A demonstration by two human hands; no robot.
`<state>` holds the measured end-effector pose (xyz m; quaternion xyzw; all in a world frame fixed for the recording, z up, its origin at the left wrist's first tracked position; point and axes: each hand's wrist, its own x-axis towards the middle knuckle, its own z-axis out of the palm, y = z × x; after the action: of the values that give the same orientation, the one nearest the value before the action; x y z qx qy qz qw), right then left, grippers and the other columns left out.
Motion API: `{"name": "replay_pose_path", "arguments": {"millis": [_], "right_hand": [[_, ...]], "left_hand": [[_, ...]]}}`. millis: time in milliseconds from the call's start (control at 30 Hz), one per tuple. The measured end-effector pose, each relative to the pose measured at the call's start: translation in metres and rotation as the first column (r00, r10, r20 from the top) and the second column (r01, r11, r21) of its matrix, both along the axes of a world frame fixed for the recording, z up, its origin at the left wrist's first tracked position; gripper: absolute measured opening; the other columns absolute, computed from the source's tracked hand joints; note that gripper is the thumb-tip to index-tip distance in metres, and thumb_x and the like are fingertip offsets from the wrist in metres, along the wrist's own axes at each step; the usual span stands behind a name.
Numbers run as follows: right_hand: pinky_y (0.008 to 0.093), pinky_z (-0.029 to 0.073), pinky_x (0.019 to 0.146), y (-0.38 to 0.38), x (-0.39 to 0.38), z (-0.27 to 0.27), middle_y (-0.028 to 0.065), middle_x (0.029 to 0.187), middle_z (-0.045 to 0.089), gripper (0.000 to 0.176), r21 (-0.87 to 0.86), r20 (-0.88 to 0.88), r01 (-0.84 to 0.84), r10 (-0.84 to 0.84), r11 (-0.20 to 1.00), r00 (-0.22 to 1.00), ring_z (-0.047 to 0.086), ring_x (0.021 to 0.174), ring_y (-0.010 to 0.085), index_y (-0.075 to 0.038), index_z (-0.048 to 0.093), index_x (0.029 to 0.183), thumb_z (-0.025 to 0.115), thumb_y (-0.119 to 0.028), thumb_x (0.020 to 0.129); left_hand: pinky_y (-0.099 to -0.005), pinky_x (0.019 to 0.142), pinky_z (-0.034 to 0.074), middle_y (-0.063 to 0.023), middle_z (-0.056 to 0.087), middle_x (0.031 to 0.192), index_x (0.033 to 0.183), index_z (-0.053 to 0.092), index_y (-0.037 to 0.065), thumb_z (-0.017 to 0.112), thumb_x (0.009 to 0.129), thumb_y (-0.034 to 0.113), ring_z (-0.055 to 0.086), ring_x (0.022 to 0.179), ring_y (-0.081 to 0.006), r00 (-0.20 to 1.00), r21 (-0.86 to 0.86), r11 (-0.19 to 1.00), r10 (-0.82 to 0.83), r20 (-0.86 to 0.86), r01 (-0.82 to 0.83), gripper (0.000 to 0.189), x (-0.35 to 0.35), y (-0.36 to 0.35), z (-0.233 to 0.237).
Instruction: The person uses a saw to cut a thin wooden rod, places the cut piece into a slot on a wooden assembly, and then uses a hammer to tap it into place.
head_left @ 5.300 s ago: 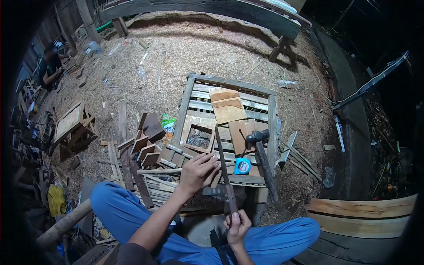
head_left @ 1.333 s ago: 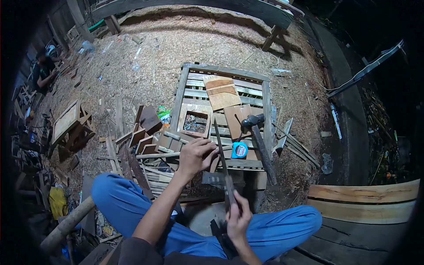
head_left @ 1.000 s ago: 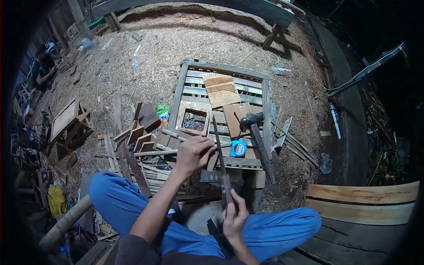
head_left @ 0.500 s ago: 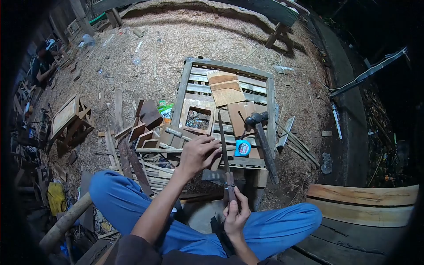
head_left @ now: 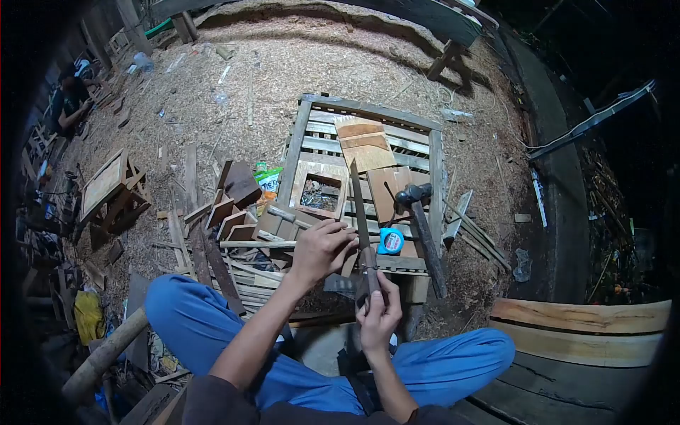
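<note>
My right hand [head_left: 380,312] is closed around the wooden handle of a long, narrow-bladed tool [head_left: 360,202]. Its dark blade tapers and points away from me over the slatted wooden frame. My left hand [head_left: 322,251] is beside the blade, fingers bent and drawn together with the fingertips right at its left side; what they hold, if anything, is hidden. To the right of the blade lies a blue tape measure [head_left: 389,241], and past it a hammer [head_left: 423,230]. A wooden piece with a square opening [head_left: 309,170] is left of the blade tip.
The slatted wooden frame [head_left: 433,152] carries several boards, including a pale board [head_left: 366,157]. Wood offcuts [head_left: 234,212] and a green snack packet [head_left: 268,178] lie to its left. A small wooden stool [head_left: 113,188] stands farther left. Another person [head_left: 67,110] is at the upper left.
My right hand has pushed the tool forward, away from me, and the blade now reaches farther over the frame. My left hand has stayed nearly in place.
</note>
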<state>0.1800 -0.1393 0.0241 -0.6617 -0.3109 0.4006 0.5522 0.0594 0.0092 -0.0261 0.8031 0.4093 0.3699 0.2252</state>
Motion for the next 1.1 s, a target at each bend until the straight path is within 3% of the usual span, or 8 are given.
{"name": "replay_pose_path", "arguments": {"millis": [100,167,333,500,700,833,967,1100], "right_hand": [[0.023,0.042,0.052,-0.034,0.002,0.012,0.0037,0.089,0.066,0.039,-0.022,-0.037,0.005,-0.006,1.0,0.999,0.05,0.058,0.0046,-0.003,0.06,0.142,0.052,-0.023,0.109],[0.0236,0.044,0.054,-0.074,0.004,0.002,0.0061,0.096,0.07,0.039,0.0,0.114,-0.028,0.028,1.0,0.993,0.052,0.06,0.0049,-0.002,0.061,0.141,0.053,-0.023,0.109],[0.0251,0.046,0.056,0.004,0.0,0.005,0.006,0.087,0.07,0.039,-0.017,0.153,-0.027,0.03,0.999,0.988,0.054,0.06,0.0069,0.001,0.062,0.139,0.053,-0.02,0.108],[0.021,0.037,0.046,-0.088,-0.002,-0.005,0.0052,0.092,0.067,0.036,0.082,0.2,-0.045,0.027,0.996,0.979,0.047,0.053,0.0039,-0.003,0.059,0.141,0.053,-0.019,0.109],[0.0222,0.038,0.048,-0.022,0.003,-0.013,0.0005,0.082,0.057,0.035,0.071,0.299,-0.082,0.057,0.994,0.953,0.046,0.056,0.0035,-0.002,0.061,0.14,0.053,-0.018,0.11],[0.0206,0.037,0.048,-0.084,-0.002,0.013,0.0009,0.083,0.057,0.035,0.046,0.095,-0.026,0.022,0.999,0.995,0.045,0.053,0.0036,-0.002,0.059,0.139,0.053,-0.02,0.11],[0.0208,0.036,0.047,-0.006,0.003,-0.016,-0.0003,0.084,0.056,0.033,0.082,0.266,-0.062,0.038,0.995,0.963,0.046,0.057,0.0031,-0.002,0.061,0.137,0.054,-0.018,0.11],[0.0224,0.035,0.045,-0.077,0.001,-0.005,0.0038,0.09,0.062,0.035,0.061,0.182,-0.044,0.033,0.997,0.983,0.045,0.051,0.0038,-0.002,0.059,0.139,0.053,-0.02,0.11]], "left_hand": [[-0.0421,0.088,0.059,-0.0113,0.076,0.106,0.104,0.079,0.009,0.081,0.086,0.023,0.072,0.103,-0.0323,1.0,0.052,0.998,0.027,0.003,-0.027,0.024,-0.001,0.0,-0.008],[-0.0422,0.088,0.059,-0.0115,0.076,0.106,0.104,0.079,0.009,0.081,0.086,0.024,0.072,0.102,-0.0325,1.0,0.045,0.999,0.013,0.021,-0.014,0.024,0.0,0.003,-0.008],[-0.0414,0.091,0.059,-0.0112,0.077,0.106,0.108,0.079,0.009,0.082,0.085,0.017,0.073,0.102,-0.0325,1.0,0.032,0.999,-0.007,-0.006,0.007,0.024,-0.002,0.002,0.001],[-0.0407,0.098,0.058,-0.0122,0.076,0.108,0.107,0.079,0.008,0.081,0.086,0.017,0.073,0.105,-0.033,1.0,0.063,0.998,0.007,0.015,-0.008,0.023,-0.001,0.002,0.0],[-0.0417,0.096,0.058,-0.0127,0.077,0.108,0.109,0.079,0.008,0.083,0.084,0.019,0.072,0.105,-0.034,1.0,0.077,0.997,-0.011,0.012,0.01,0.028,-0.002,0.003,-0.005],[-0.042,0.096,0.058,-0.0128,0.077,0.11,0.11,0.079,0.009,0.084,0.084,0.019,0.072,0.106,-0.036,1.0,0.009,1.0,0.003,0.0,-0.003,0.029,-0.001,0.001,0.0],[-0.0428,0.098,0.058,-0.0121,0.077,0.11,0.109,0.079,0.01,0.083,0.085,0.019,0.072,0.107,-0.0351,1.0,0.006,1.0,-0.004,-0.008,0.004,0.027,-0.001,0.001,-0.001],[-0.0424,0.101,0.057,-0.0106,0.078,0.108,0.107,0.079,0.01,0.082,0.086,0.017,0.073,0.109,-0.0317,1.0,0.011,1.0,0.0,0.019,0.0,0.022,0.0,0.001,-0.005]]}}
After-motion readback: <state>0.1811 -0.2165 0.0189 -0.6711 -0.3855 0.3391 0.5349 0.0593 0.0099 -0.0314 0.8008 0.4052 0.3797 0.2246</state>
